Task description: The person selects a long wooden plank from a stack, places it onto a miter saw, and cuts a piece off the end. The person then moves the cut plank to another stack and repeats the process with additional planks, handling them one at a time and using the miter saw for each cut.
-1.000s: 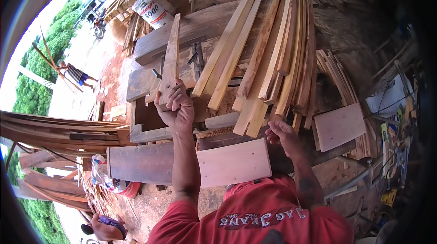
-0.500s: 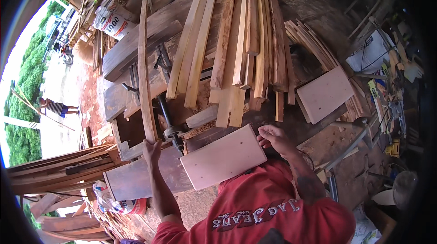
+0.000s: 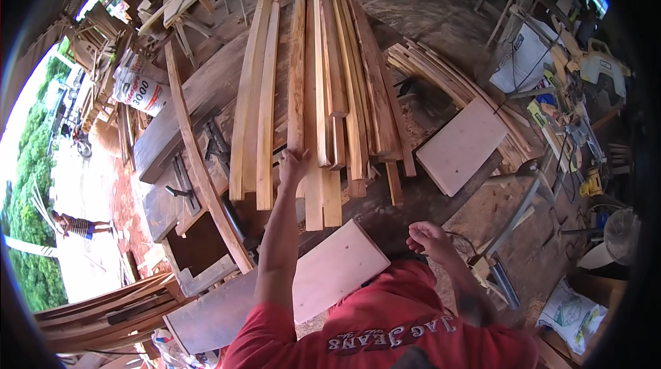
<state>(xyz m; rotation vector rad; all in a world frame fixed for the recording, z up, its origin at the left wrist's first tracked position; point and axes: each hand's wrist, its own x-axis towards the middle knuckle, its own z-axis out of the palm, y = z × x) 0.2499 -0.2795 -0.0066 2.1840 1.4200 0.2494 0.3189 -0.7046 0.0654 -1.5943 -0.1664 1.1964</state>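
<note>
Left hand [image 3: 295,164], grip unclear, meets the outward-pointing long brown wooden plank [image 3: 297,66] at its near end; loosely curled, empty right hand [image 3: 428,239] sits farther right of it.

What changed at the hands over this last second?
The left hand let go of the long strip, which now lies unheld, and moved right to the near end of a brown-edged strip. The right hand stayed beside the nearer pale board, with nothing visible in it.

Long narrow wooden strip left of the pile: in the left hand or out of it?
Out: the wooden strip lies apart from the left hand, which is at the near end of another board.
</note>
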